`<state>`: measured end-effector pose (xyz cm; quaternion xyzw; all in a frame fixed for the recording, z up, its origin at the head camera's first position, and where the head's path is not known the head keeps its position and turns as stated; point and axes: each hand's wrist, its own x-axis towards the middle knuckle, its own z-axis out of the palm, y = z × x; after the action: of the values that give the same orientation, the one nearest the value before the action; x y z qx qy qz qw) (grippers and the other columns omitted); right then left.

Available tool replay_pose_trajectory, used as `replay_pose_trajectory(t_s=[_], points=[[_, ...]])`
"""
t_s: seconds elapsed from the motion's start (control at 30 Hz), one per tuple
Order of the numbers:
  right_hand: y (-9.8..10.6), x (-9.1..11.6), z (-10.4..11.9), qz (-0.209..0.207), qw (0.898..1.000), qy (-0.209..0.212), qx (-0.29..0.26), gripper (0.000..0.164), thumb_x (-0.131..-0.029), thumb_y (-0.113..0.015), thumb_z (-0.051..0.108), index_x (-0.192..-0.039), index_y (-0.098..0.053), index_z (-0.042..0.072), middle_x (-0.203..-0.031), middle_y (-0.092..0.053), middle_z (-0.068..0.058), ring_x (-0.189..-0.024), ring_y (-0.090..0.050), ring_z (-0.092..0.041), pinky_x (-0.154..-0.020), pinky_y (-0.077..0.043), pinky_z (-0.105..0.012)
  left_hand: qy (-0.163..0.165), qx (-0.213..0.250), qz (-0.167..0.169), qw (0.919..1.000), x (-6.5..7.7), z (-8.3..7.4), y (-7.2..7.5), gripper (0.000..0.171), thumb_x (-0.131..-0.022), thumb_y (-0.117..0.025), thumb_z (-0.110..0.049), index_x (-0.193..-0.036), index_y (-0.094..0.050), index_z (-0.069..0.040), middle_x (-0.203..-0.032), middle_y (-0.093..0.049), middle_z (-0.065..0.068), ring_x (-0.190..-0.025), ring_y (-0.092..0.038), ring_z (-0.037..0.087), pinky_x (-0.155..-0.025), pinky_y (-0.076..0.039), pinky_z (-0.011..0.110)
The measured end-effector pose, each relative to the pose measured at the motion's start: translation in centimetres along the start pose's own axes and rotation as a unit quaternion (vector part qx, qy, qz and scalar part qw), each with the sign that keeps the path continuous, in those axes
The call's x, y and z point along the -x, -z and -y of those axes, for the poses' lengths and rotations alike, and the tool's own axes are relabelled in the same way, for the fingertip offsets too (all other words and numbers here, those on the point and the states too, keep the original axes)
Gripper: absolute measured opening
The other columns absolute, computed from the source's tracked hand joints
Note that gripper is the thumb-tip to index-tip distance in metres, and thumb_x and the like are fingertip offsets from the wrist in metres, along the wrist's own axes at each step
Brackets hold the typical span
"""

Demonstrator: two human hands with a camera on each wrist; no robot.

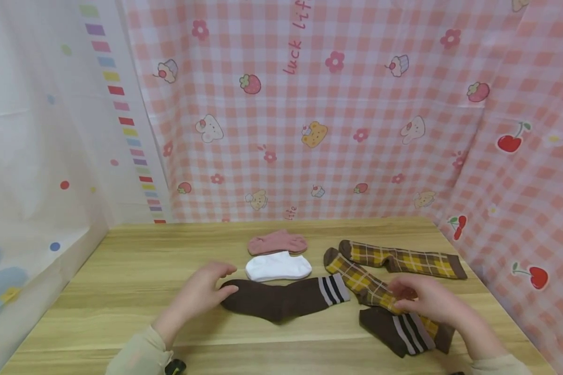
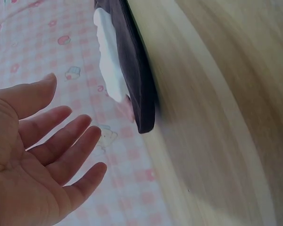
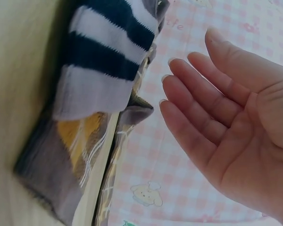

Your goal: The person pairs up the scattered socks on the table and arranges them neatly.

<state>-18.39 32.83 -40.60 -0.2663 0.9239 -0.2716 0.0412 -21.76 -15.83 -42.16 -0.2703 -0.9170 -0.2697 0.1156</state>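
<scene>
My left hand (image 1: 205, 289) hovers by the toe of a dark brown sock (image 1: 281, 301) with a striped cuff, which lies flat across the middle. In the left wrist view its fingers (image 2: 66, 155) are relaxed and hold nothing. Over on the right side, my right hand (image 1: 422, 298) is above a brown and yellow plaid sock (image 1: 356, 276). A second dark brown striped sock (image 1: 384, 328) lies over that plaid sock's cuff end. The right wrist view shows the right fingers (image 3: 198, 99) loosely bent, with nothing in them, beside the striped cuff (image 3: 94, 89).
Behind the middle sock lie a white ankle sock (image 1: 278, 266) and a pink ankle sock (image 1: 277, 242). Another plaid sock (image 1: 417, 260) is at the back right. Checked cloth (image 1: 281, 114) hangs along the back and right edges of the wooden table (image 1: 136, 271).
</scene>
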Motion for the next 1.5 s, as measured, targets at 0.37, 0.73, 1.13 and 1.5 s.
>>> replay_pose_trajectory(t_s=[0.37, 0.73, 1.13, 1.5], points=[[-0.1, 1.6, -1.5, 0.04, 0.999, 0.0, -0.019, 0.032, -0.086, -0.077, 0.022, -0.109, -0.068, 0.003, -0.1, -0.068, -0.002, -0.087, -0.065, -0.015, -0.07, -0.055, -0.032, -0.072, -0.028, -0.003, 0.997, 0.1, -1.3, -0.4, 0.034, -0.083, -0.079, -0.011, -0.112, -0.068, 0.004, -0.106, -0.069, 0.013, -0.099, -0.066, 0.029, -0.088, -0.052, 0.044], [-0.9, 1.8, -2.5, 0.043, 0.999, 0.004, 0.001, 0.029, -0.079, -0.083, 0.02, -0.101, -0.068, 0.007, -0.097, -0.068, 0.0, -0.084, -0.064, -0.01, -0.069, -0.055, -0.031, -0.089, -0.017, 0.019, 0.9957, -0.3, -2.6, -1.5, 0.033, -0.084, -0.078, -0.011, -0.113, -0.068, 0.003, -0.109, -0.069, 0.013, -0.103, -0.065, 0.029, -0.091, -0.051, 0.044], [-1.9, 1.2, -2.5, 0.039, 0.998, -0.006, 0.039, 0.035, -0.072, -0.087, 0.014, -0.085, -0.054, 0.015, -0.078, -0.048, 0.01, -0.069, -0.042, -0.002, -0.058, -0.04, -0.026, -0.105, -0.016, 0.048, 0.9932, -1.1, -4.0, -3.0, 0.033, -0.086, -0.077, -0.014, -0.114, -0.067, 0.001, -0.109, -0.069, 0.011, -0.103, -0.064, 0.027, -0.091, -0.051, 0.043], [-0.5, 1.0, -1.7, 0.058, 0.998, 0.006, -0.032, 0.015, -0.092, -0.07, 0.015, -0.085, -0.057, 0.015, -0.077, -0.051, 0.013, -0.066, -0.045, 0.0, -0.055, -0.04, -0.024, -0.108, 0.023, 0.084, 0.9903, -1.9, -5.4, -4.3, 0.031, -0.089, -0.075, -0.015, -0.116, -0.067, -0.001, -0.111, -0.069, 0.009, -0.104, -0.063, 0.022, -0.091, -0.051, 0.039]])
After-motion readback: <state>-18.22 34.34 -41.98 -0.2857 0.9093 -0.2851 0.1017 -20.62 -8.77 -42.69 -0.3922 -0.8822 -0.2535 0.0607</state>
